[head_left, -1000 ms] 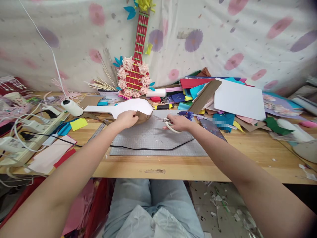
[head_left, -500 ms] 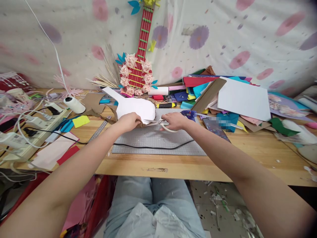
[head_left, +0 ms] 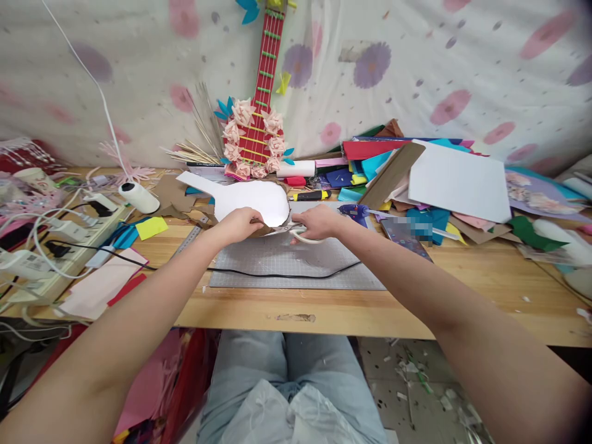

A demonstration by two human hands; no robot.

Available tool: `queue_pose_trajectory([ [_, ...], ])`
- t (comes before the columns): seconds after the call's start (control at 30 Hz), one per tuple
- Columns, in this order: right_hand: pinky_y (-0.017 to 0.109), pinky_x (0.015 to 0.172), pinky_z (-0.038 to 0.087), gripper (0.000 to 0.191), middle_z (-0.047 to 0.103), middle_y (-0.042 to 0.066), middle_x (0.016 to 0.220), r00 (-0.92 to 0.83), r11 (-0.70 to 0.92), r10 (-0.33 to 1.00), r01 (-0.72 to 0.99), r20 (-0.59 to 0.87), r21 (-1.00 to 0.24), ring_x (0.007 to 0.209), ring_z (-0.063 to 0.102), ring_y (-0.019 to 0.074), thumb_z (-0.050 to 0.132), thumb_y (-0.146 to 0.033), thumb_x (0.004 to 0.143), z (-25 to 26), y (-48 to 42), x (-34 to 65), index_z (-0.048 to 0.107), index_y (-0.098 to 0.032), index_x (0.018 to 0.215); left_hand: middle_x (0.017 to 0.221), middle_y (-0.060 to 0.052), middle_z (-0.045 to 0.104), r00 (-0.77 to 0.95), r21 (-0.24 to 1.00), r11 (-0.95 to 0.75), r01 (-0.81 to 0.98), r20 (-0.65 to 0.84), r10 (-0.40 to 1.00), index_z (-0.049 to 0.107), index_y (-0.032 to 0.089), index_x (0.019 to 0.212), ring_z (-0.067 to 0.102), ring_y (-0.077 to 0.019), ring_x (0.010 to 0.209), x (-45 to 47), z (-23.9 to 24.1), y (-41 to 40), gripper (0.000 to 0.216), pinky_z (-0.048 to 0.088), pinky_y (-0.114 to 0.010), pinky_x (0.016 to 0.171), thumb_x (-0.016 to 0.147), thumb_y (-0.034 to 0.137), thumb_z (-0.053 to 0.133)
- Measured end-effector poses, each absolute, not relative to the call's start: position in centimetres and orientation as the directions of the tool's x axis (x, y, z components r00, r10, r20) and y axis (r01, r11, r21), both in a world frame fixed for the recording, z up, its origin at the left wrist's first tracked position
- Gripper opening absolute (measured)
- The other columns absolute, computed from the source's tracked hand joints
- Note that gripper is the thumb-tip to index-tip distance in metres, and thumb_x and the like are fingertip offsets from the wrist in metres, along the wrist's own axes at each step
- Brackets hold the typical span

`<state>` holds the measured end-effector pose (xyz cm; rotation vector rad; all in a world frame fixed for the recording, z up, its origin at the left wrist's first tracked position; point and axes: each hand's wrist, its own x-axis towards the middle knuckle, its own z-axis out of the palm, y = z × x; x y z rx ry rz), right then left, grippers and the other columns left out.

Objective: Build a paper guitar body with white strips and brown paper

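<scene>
A white guitar-shaped cutout (head_left: 252, 200) with brown cardboard along its edge lies above the grey cutting mat (head_left: 296, 265), its neck pointing to the far left. My left hand (head_left: 241, 224) is closed on its near edge, thumb on top. In my right hand (head_left: 317, 223) is a pair of scissors (head_left: 308, 237) with white handles. Their blades reach left to the cardboard edge near my left fingers; the tips are hidden there. Several torn brown cardboard scraps (head_left: 173, 196) lie left of the cutout.
A red paper guitar with pink roses (head_left: 254, 132) leans at the back. A black cable (head_left: 277, 275) crosses the mat. A yellow-black utility knife (head_left: 312, 195) and a blue glue gun (head_left: 355, 213) lie beyond my right hand. A power strip (head_left: 69, 253) stands left; coloured sheets (head_left: 370, 150) pile right.
The white cutout has turned slightly and shifted left, its neck now lower. Both hands have moved a little left, and the scissor blades look more closed.
</scene>
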<state>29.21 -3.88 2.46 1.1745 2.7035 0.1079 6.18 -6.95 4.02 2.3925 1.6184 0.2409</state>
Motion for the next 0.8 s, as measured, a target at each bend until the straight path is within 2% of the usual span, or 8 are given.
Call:
queue_pose_trajectory([
  [0.3, 0.028, 0.059, 0.028, 0.069, 0.069, 0.011, 0.083, -0.665, 0.673, 0.739, 0.72, -0.108, 0.169, 0.077, 0.062, 0.0254, 0.033, -0.077, 0.073, 2.3, -3.6, 29.5, 0.061, -0.02, 0.1, 0.09, -0.003, 0.069, 0.35, 0.296, -0.337, 0.894, 0.01, 0.937, 0.068, 0.018, 0.088, 0.059, -0.0182, 0.083, 5.9, 4.1, -6.8, 0.023, 0.041, -0.026, 0.07, 0.079, 0.029, 0.05],
  [0.47, 0.027, 0.058, 0.027, 0.065, 0.069, 0.011, 0.082, -0.687, 0.69, 0.721, 0.696, -0.095, 0.198, 0.075, 0.062, 0.0244, 0.035, -0.074, 0.075, 2.5, -3.5, 29.6, 0.062, -0.02, 0.097, 0.09, -0.004, 0.068, 0.284, 0.327, -0.281, 0.902, 0.039, 0.958, 0.065, 0.017, 0.083, 0.059, -0.0183, 0.082, 5.5, 3.9, -6.5, 0.021, 0.041, -0.027, 0.07, 0.075, 0.035, 0.057],
  [0.8, 0.029, 0.062, 0.031, 0.063, 0.07, 0.012, 0.089, -0.706, 0.705, 0.701, 0.666, -0.096, 0.244, 0.079, 0.063, 0.026, 0.04, -0.071, 0.074, 3.4, -3.3, 29.5, 0.058, -0.02, 0.108, 0.08, -0.002, 0.066, 0.258, 0.408, -0.25, 0.878, 0.036, 0.965, 0.061, 0.018, 0.078, 0.058, -0.0165, 0.074, 5.8, 4.4, -6.5, 0.02, 0.041, -0.026, 0.064, 0.075, 0.038, 0.058],
])
